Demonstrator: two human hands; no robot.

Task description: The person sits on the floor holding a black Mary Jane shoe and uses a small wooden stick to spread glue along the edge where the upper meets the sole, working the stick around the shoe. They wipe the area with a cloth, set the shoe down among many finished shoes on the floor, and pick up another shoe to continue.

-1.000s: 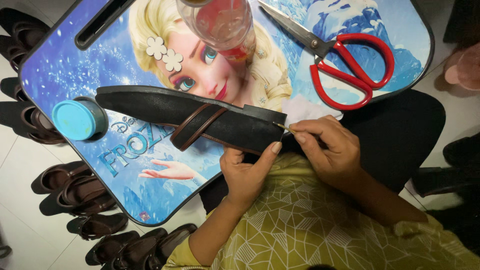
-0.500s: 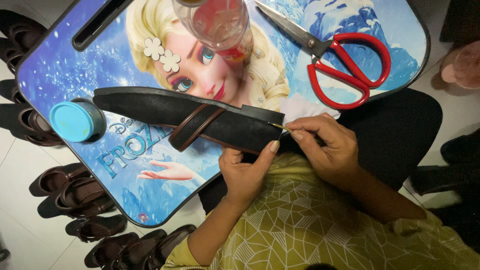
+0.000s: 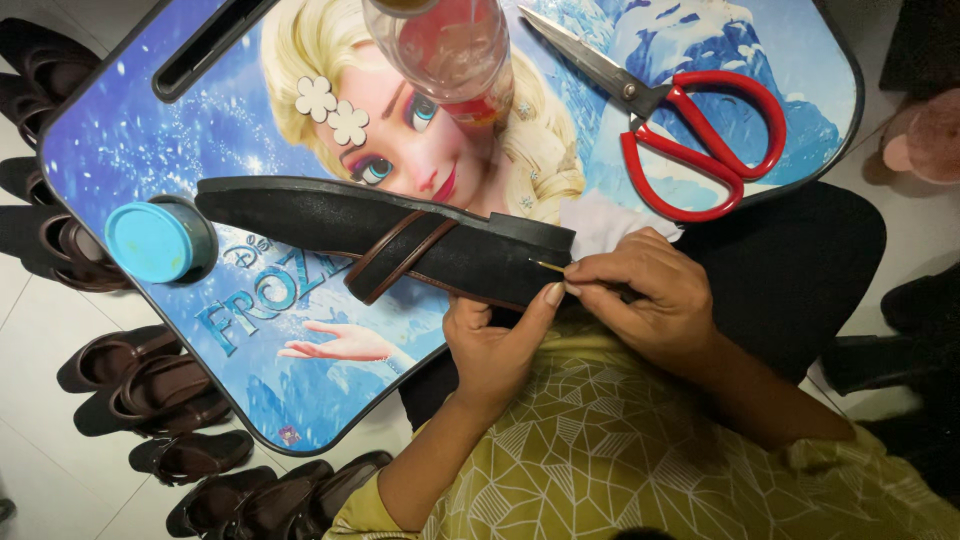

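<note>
Lap table (image 3: 120,130) | scissors (image 3: 690,130), bottle (image 3: 450,45) behind | both hands — left (image 3: 495,345), right (image 3: 650,295) — grip shoe (image 3: 380,235)

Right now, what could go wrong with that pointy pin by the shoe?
The thin pin, pinched in the right hand, points at the black shoe close to the left hand's thumb, so a slip might prick it. The bottle stands near the shoe and might tip if bumped.

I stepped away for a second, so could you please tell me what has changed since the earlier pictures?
Hardly anything. The right hand keeps pinching a thin pin at the shoe's heel end, and the left hand still braces it from below. The scissors, blue lid and bottle have not moved.
</note>
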